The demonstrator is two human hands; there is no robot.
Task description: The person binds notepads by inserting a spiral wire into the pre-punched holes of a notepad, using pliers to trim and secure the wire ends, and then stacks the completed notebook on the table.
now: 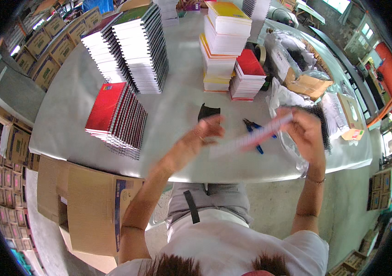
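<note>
My right hand (305,131) is closed on the right end of a thin notebook (251,140), which tilts across in front of me, seen nearly edge-on. Motion smears its white pages and a reddish patch beneath. Off the notebook's left end is my left hand (209,131), its fingers too blurred to show whether they are open or closed. Just beyond that hand lies a small black piece (209,111) with a curved edge. Pliers with blue handles (259,146) rest on the table behind and partly under the notebook.
Spiral-bound red notebooks (108,108) are stacked at left, with taller spiral-bound stacks (136,46) behind. Unbound yellow and red stacks (226,39) stand at the back middle. Plastic wrapping (281,99) and black coils crowd the right. An open carton (90,202) sits below the table's (182,161) left front edge.
</note>
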